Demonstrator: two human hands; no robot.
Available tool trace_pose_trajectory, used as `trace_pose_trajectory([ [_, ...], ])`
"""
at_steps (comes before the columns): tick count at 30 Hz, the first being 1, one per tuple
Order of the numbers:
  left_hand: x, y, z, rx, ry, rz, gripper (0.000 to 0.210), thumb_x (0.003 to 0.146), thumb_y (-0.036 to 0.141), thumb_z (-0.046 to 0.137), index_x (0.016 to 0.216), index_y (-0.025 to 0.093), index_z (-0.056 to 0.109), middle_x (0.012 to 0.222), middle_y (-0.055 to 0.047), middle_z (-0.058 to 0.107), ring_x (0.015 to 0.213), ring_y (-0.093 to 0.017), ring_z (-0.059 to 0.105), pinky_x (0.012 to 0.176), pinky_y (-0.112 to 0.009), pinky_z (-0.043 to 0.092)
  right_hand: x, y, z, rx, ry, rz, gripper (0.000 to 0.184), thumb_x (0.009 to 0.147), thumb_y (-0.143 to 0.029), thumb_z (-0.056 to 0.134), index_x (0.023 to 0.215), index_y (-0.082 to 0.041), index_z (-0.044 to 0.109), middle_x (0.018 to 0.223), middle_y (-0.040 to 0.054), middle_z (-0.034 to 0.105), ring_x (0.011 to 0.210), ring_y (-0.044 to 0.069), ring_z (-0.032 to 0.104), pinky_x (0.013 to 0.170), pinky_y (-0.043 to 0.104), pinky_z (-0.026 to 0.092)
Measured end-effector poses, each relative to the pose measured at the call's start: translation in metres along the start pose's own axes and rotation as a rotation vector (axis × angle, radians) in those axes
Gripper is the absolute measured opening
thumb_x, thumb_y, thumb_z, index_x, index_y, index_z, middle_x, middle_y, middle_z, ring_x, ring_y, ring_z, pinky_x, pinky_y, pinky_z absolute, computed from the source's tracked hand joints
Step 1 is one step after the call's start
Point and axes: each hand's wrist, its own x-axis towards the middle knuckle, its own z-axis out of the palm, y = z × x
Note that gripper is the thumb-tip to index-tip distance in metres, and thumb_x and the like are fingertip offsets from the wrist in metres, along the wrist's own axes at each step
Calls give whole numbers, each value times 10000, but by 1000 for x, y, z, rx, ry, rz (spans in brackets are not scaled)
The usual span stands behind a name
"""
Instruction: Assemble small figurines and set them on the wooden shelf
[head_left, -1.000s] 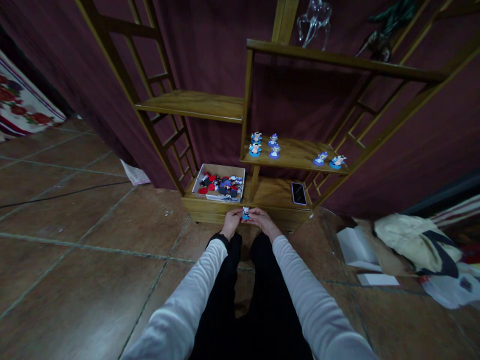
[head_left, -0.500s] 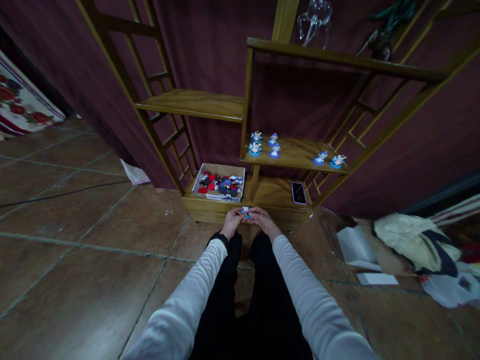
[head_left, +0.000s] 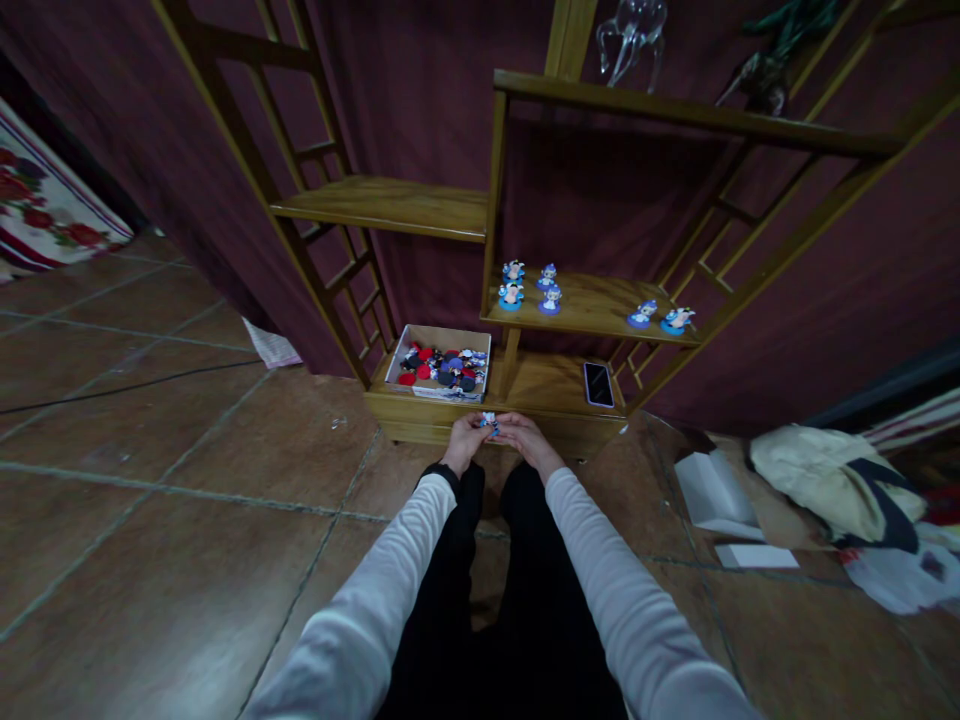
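Between my two hands is a small white-and-blue figurine (head_left: pixel 490 422), held just in front of the cabinet's lower front. My left hand (head_left: pixel 466 440) pinches it from the left, and the fingers of my right hand (head_left: pixel 523 438) close on its right side. Its finer details are too small to make out. Behind my left hand, a cardboard box (head_left: pixel 400 352) holds a jumble of figurines with red, black and purple bases. On the shelf above stand several similar figurines, among them a purple one (head_left: pixel 550 299) and a blue-based one (head_left: pixel 677 320).
A phone (head_left: pixel 598 384) lies on the lower right of the wooden shelf unit (head_left: pixel 405 208). A glass animal ornament (head_left: pixel 632 40) stands higher up. On the tiled floor to the right are a white box (head_left: pixel 716 495) and a cream cloth bag (head_left: pixel 829 480).
Both hands stay together around the figurine, which has tilted and shifted very slightly left. The camera view has moved a little. Everything on the shelves stays in place.
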Motion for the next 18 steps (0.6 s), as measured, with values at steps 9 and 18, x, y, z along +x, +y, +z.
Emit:
trace_pose_trajectory([
  [9,3,-4,-4,-37,-44,31,393,488,197,753,842,128,596,620,12,597,490,-74,514,485,-196,387,0,-1,2,15,28,-21,287,536,-258,748,793,-189,640,765,-2,674,737,147,638,841,352,476],
  [18,0,0,-2,-79,-87,64,455,458,137,730,876,169,555,636,42,577,566,-90,536,572,-218,434,-3,-3,3,-9,39,-71,270,571,-342,728,789,-216,629,844,7,662,795,151,613,793,316,480],
])
